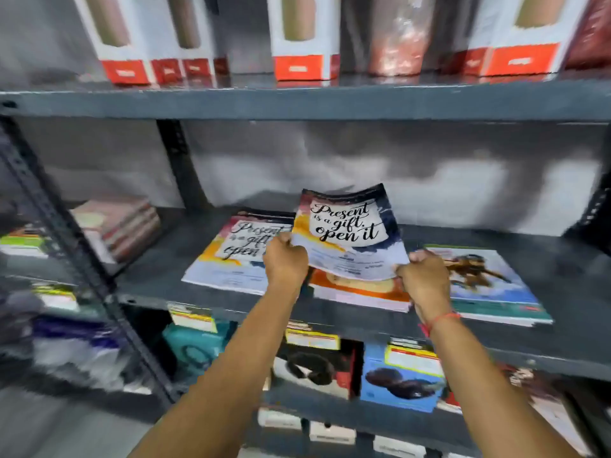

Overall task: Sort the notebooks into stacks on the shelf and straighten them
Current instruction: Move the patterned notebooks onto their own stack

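Note:
A notebook with "Present is a gift, open it" on its cover is lifted and tilted above the middle stack on the grey shelf. My left hand grips its lower left corner and my right hand grips its lower right corner. To the left lies a stack topped by the same cover. On the right sits a stack with a flying figure on its cover. The middle stack's top cover is orange and partly hidden by the held notebook.
Another pile of books lies in the left bay behind a slanted metal upright. Boxed bottles line the shelf above. Boxed headphones and price tags fill the shelf below.

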`<state>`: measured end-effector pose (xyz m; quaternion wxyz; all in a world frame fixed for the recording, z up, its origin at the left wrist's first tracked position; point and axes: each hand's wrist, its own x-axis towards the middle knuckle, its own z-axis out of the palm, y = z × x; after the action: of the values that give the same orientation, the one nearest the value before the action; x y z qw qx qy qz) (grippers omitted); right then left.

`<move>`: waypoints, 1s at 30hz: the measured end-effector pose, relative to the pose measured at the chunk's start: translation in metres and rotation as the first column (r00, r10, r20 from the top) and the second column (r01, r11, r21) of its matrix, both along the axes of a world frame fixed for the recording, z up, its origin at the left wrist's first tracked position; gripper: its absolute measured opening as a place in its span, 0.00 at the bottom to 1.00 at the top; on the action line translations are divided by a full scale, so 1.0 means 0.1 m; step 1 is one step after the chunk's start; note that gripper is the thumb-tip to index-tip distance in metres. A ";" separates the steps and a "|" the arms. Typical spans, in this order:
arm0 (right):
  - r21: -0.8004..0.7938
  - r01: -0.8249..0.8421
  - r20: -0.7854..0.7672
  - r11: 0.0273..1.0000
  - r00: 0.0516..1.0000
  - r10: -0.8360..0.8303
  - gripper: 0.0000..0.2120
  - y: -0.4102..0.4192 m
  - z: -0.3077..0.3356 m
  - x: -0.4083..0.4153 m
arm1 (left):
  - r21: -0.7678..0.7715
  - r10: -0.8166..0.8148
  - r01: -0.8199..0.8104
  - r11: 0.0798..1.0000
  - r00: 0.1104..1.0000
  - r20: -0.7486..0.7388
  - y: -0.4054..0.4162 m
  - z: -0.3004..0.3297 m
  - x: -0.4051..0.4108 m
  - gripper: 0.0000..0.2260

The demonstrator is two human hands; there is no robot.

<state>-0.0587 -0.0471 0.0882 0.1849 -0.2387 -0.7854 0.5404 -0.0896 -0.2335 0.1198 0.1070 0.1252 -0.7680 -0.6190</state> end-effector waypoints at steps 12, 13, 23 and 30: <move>-0.079 -0.074 -0.011 0.994 0.997 0.073 0.09 -1.93 -0.49 -0.65 | 0.042 0.027 -0.030 0.999 0.998 0.053 -1.98 -0.50 -0.69 0.17; -0.088 -0.071 -0.003 0.994 0.997 0.071 0.10 -1.97 -0.52 -0.68 | 0.044 -0.008 0.006 0.999 0.999 0.045 -2.01 -0.55 -0.74 0.17; 0.019 -0.025 0.038 1.000 0.999 0.024 0.06 -1.98 -0.80 -0.62 | -0.303 -0.155 0.144 0.942 0.988 -0.013 -2.29 -0.97 -0.77 0.16; -0.419 -0.029 -0.167 0.908 0.985 -0.046 0.24 -2.23 -0.97 -0.52 | 0.293 -0.318 0.319 0.901 0.947 -0.054 -2.37 -1.12 -0.70 0.19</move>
<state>-0.1111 -0.2705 -0.0086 0.1991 -0.2285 -0.6308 0.7143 -0.1598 -0.4706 0.0075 -0.0139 0.0114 -0.6757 -0.7370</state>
